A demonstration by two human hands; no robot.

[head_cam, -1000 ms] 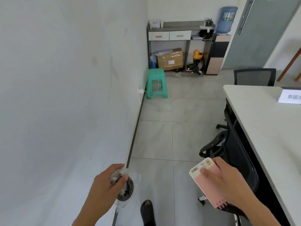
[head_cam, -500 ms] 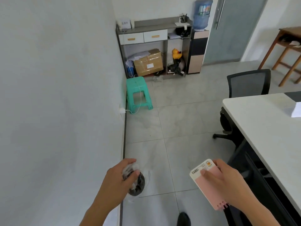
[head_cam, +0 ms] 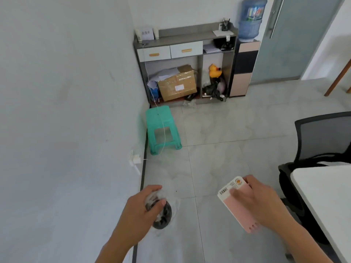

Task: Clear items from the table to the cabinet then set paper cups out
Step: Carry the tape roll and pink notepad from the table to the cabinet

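Pink box (head_cam: 237, 212) in right hand (head_cam: 264, 204)

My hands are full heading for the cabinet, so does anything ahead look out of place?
A white cable runs from the wall plug over the green stool up to the cabinet top, loose beside your path. Crumpled plastic lies on the floor before it.

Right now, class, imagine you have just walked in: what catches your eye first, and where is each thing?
Nearest the camera, the left hand grips a dark round item in clear plastic wrap and the right hand holds a pink and white box. Further off, a green plastic stool stands by the left wall, and a yellow rubber duck sits in the grey cabinet at the far wall.
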